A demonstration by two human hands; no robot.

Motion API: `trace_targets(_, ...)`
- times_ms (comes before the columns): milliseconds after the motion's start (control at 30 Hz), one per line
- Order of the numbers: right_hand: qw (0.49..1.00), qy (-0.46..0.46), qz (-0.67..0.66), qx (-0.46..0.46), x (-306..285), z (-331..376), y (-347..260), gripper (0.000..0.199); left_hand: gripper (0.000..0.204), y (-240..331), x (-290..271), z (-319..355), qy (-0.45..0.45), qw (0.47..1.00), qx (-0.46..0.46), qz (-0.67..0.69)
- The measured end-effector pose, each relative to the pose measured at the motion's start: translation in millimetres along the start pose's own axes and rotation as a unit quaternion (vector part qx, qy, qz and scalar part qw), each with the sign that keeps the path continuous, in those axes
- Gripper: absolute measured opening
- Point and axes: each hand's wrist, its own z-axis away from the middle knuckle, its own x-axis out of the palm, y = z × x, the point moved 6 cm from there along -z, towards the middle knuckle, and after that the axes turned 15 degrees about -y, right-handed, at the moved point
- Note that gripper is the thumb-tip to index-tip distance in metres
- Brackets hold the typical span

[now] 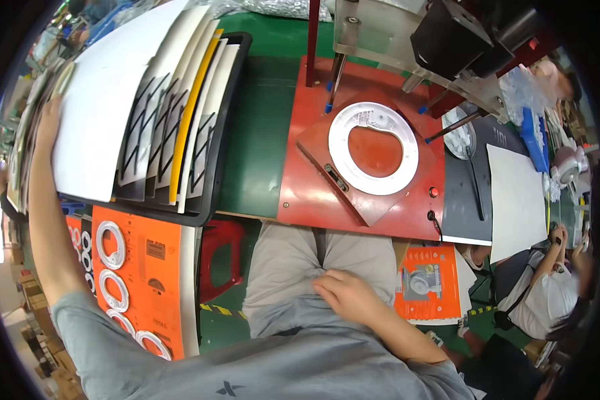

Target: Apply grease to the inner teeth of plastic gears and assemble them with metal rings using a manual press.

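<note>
My left hand (49, 120) reaches far to the left, to the edge of a large white board (97, 113). Its fingers are partly hidden among the upright sheets there. The board leans in front of a black tray (232, 127) that holds several sheets, black lattice pieces and a yellow strip (193, 120). My right hand (350, 297) rests on my lap with its fingers curled together and nothing visible in them. Ahead of it, a white ring-shaped part (338, 150) lies on a tilted red plate on the red base (293, 200) of a press.
The press's clear plate (373, 40) and black head overhang the base. On the right are a white sheet (517, 200), a clear dish (460, 140) and a blue bin (533, 140). Orange printed cartons (147, 267) stand below the tray, beside a red stool (221, 260). Another person sits at right.
</note>
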Motion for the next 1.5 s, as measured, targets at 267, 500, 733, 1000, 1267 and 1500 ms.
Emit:
trace_targets(267,0.999,-0.02,0.014,-0.026,5,-27,13,0.012,0.053,-13,-21,9,0.012,0.999,-0.049,0.018)
trace_targets(500,0.998,-0.017,0.015,-0.054,0,-31,0,0.011,0.047,67,-38,39,-0.095,0.99,0.062,0.087)
trace_targets(733,0.995,-0.025,-0.044,-0.091,-42,-39,-44,0.02,0.033,278,-60,201,0.031,0.935,0.252,0.248)
trace_targets(1000,0.869,-0.025,-0.417,-0.266,-102,-34,-103,0.08,0.036,424,-16,401,0.058,0.849,0.446,0.278)
trace_targets(1267,0.888,0.149,-0.398,-0.177,-128,20,-78,0.028,0.047,434,99,460,-0.315,0.614,0.252,0.678)
trace_targets(1500,0.966,0.2,-0.109,-0.124,-155,44,-71,0.055,0.051,462,104,471,-0.373,0.547,0.315,0.68)
